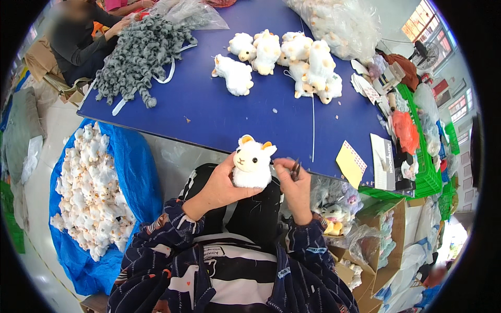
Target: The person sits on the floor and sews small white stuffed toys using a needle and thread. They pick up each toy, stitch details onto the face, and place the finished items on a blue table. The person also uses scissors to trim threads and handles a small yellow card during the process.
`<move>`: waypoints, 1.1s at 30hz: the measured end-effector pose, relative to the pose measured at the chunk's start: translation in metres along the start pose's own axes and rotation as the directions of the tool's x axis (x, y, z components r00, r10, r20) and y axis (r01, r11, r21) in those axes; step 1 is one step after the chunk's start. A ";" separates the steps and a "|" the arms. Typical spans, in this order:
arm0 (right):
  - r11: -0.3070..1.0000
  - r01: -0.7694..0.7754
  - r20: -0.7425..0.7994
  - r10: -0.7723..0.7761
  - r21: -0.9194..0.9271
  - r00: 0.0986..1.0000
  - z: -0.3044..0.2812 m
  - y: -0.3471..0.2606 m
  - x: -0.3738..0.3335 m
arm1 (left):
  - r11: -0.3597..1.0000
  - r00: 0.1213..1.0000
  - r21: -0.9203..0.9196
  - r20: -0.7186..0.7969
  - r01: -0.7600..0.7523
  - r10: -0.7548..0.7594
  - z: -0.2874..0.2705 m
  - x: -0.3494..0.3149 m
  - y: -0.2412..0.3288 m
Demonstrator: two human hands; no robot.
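In my left hand (223, 183) is a white plush sheep (252, 167) with orange ears, dark eyes and a stitched mouth. It sits upright above my lap, its face turned up. My fingers wrap round its left side and lower body. Just right of the toy, my right hand (295, 188) is closed on a small dark pointed tool (296, 170), perhaps thread snips. Its lower part is hidden in the fingers. A thin white thread or stick (313, 128) lies on the blue table (219, 120) beyond.
More white plush sheep (232, 74) lie on the table, a plastic bag of them behind. Grey fluffy pieces (141, 57) are heaped at the left, near a seated person. A blue sack (141, 172) holds white plush pieces. Yellow paper (350, 163) and a cardboard box (391, 245) are at right.
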State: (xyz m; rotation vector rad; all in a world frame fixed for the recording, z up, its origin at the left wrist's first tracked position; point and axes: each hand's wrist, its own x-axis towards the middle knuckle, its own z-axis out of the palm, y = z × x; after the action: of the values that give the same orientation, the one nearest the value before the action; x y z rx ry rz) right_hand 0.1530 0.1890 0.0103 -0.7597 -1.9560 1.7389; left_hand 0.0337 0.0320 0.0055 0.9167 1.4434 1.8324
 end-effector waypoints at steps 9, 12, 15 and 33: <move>0.940 0.081 0.089 -0.116 0.331 0.989 0.014 -0.019 -0.006 | 0.805 0.975 0.571 -0.039 -0.159 0.221 0.005 -0.011 0.000; 0.849 -0.051 0.163 -0.042 0.526 0.986 0.012 -0.009 -0.006 | 0.774 0.969 0.595 0.036 -0.216 0.243 0.006 -0.013 -0.001; 0.790 -0.121 0.223 -0.021 0.601 0.975 0.013 -0.005 -0.008 | 0.934 0.994 0.339 0.022 -0.112 0.111 0.002 -0.015 -0.008; 0.973 0.232 0.087 -0.232 0.002 0.969 0.008 -0.009 -0.013 | 0.897 0.964 -0.405 -0.114 0.175 -0.240 -0.006 -0.006 -0.011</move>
State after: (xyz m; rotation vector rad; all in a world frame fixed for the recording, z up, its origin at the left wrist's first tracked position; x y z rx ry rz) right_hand 0.1565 0.1740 0.0184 -0.4426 -2.0191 1.6478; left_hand 0.0325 0.0257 -0.0075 0.4047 1.1485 1.9667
